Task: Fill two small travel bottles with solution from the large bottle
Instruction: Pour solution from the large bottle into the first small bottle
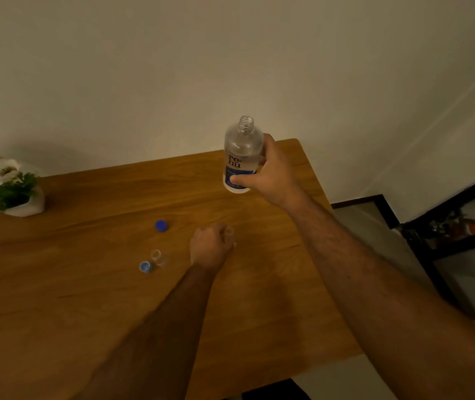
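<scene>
My right hand (270,171) grips the large clear solution bottle (242,151) with a blue label. The bottle is upright, uncapped, and lifted above the far right part of the wooden table (86,298). My left hand (210,245) is closed around a small clear travel bottle (228,233) standing mid-table; only its open top shows past my fingers. A second small clear travel bottle (157,256) stands open to the left. A light blue small cap (145,267) lies just beside it. A dark blue cap (161,225) lies farther back on the table.
A white pot of white flowers (8,186) stands at the table's far left corner. The wall runs right behind the table. A dark shelf unit (455,226) stands on the floor to the right, past the table's right edge.
</scene>
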Demonstrator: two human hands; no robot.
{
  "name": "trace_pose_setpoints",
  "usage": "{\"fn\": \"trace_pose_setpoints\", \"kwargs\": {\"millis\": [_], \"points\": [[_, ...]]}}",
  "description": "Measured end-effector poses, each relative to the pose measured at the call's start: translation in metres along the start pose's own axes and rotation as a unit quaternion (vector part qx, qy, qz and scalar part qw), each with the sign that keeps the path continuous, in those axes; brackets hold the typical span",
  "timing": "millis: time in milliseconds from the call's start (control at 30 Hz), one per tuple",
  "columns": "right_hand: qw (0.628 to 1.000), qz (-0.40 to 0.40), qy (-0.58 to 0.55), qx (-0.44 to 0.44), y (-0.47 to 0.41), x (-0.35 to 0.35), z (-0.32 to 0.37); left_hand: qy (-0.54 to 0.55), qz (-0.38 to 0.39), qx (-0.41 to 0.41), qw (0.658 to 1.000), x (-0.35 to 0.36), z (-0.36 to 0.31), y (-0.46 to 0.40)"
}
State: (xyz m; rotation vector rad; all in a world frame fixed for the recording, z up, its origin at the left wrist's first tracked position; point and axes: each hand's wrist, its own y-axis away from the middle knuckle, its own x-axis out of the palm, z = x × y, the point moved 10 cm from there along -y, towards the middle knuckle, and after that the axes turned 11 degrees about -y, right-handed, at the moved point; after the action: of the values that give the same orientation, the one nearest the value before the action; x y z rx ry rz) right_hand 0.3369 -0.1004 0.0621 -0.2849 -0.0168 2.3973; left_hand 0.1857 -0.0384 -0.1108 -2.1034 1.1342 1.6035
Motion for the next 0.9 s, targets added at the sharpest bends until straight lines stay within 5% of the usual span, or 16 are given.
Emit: {"fn": "trace_pose_setpoints", "kwargs": {"millis": [367, 900], "points": [[1.000, 0.009, -0.010, 0.001, -0.006, 0.000, 0.020, 0.113, -0.012, 0.002, 0.994, -0.057, -0.013, -0.005], [0.995, 0.006, -0.015, -0.102, -0.055, -0.012, 0.198, 0.366, -0.111, 0.118, 0.916, -0.331, -0.062, 0.009]]}}
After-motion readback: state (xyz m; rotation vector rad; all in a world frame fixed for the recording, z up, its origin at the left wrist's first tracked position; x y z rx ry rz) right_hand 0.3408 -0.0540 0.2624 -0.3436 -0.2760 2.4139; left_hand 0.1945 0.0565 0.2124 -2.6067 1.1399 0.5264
